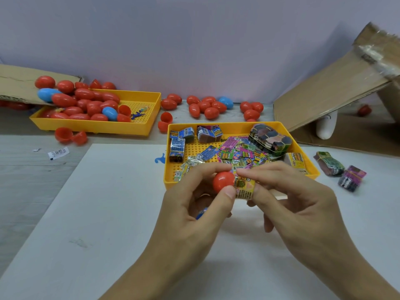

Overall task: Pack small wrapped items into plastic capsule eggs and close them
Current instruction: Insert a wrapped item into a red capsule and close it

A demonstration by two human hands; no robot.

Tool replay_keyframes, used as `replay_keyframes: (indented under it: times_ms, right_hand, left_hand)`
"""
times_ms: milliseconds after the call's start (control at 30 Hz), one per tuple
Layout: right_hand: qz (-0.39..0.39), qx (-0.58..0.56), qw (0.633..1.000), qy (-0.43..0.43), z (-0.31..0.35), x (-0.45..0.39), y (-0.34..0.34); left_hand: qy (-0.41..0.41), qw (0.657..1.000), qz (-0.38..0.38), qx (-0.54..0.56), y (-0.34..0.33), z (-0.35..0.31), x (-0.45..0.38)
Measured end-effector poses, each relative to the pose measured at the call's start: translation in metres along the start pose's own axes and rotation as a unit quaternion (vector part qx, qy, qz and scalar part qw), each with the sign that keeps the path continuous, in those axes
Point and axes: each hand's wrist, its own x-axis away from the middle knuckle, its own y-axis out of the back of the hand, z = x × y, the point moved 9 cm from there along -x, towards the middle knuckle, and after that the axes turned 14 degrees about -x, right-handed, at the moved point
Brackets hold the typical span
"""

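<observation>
Centre of the frame, I've got both hands up over the near edge of the yellow tray (313, 169); my left hand (194, 213) grips a red capsule half (223, 181) between thumb and fingers, its open end turned right as far as I can tell; my right hand (287, 195) pinches a small printed packet (244, 188), pressed right against the mouth of that half. So I judge this is the stuffing step, the packet going in, the egg not yet closed; something blue peeks under my left palm at (200, 213), but I can't tell what it is.

Next move, as I read it: push the packet fully inside so nothing sticks past the rim, then find a matching half and snap it on; a folded corner caught in the seam would stop it closing.

More loose packets (236, 152) lie in the tray behind my fingers; closed red eggs (207, 107) sit upper centre, with more piled in a second yellow tray (151, 124) upper left.
</observation>
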Motion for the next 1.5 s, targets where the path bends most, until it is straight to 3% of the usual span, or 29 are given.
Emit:
replay_keyframes:
  times_ms: [633, 833, 1067, 1500]
  right_hand:
    - [-0.010, -0.030, 0.999, -0.005, -0.001, 0.000, 0.001]
    - [-0.023, -0.032, 0.999, 0.008, 0.003, 0.001, 0.002]
    - [-0.009, -0.023, 1.000, 0.009, 0.003, 0.001, -0.001]
    - [-0.002, -0.009, 1.000, 0.002, 0.001, 0.001, -0.001]
  left_hand:
    - [0.053, 0.993, 0.014, 0.105, 0.000, 0.010, -0.006]
    - [0.096, 0.977, 0.034, 0.189, -0.003, 0.019, -0.007]
    - [0.074, 0.990, 0.024, 0.114, 0.000, 0.019, -0.007]
    - [0.038, 0.991, 0.025, 0.125, -0.003, 0.013, -0.006]
